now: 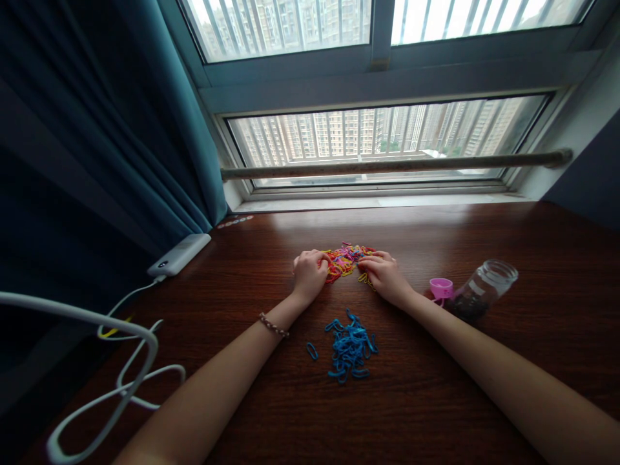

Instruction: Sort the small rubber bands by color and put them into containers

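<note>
A heap of mixed red, yellow, pink and orange rubber bands lies on the dark wooden table. At its left edge is my left hand, fingers curled in against the bands. My right hand touches the heap from the right, its fingers bent together over the edge with a few yellow bands below them. What either set of fingertips holds is too small to make out. Closer to me, between my forearms, sits a separate pile of blue rubber bands. One loose blue band lies to its left.
Right of my right hand, a clear jar with dark contents lies tilted beside a small pink cap. On the left are a white power strip and a looping white cable. A window with a metal rail stands behind the table.
</note>
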{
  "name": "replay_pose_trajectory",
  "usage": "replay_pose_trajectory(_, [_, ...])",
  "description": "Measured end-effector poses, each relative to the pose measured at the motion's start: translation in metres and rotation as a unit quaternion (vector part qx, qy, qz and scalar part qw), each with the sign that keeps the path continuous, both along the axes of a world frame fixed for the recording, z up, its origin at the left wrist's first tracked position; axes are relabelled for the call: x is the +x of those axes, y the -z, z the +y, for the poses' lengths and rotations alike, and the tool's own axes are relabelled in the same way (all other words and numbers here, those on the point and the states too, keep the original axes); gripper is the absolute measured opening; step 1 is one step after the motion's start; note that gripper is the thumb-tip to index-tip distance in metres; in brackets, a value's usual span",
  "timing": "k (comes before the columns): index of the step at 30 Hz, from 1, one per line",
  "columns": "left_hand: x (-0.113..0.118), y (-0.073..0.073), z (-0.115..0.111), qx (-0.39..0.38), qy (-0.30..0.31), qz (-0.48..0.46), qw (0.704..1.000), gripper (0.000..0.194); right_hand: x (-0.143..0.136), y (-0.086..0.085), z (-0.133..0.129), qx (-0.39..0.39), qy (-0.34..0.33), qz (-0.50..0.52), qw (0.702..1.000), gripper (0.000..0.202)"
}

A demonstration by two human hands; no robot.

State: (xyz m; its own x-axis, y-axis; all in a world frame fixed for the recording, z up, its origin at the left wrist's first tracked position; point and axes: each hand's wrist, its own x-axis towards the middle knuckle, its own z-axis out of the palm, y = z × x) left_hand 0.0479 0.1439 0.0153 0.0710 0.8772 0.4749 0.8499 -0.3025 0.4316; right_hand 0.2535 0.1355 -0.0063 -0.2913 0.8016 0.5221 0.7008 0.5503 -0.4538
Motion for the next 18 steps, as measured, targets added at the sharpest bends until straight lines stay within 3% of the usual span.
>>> replay_pose_trajectory(5, [0.001,0.001,0.000,0.023,-0.029,0.003,0.999,0.013,0.001,0.002,0.003,0.010,-0.006,-0.006,1.000,0.027])
replay_pose_trajectory(12, [0.003,0.005,0.000,-0.004,0.053,0.024,0.998,0.023,0.000,0.001,0.002,0.017,-0.007,-0.004,1.000,0.026])
replay_pose_trajectory(18, [0.004,0.010,0.003,-0.019,0.080,0.036,0.996,0.033,0.000,-0.001,0.002,0.015,-0.016,-0.005,1.000,0.026])
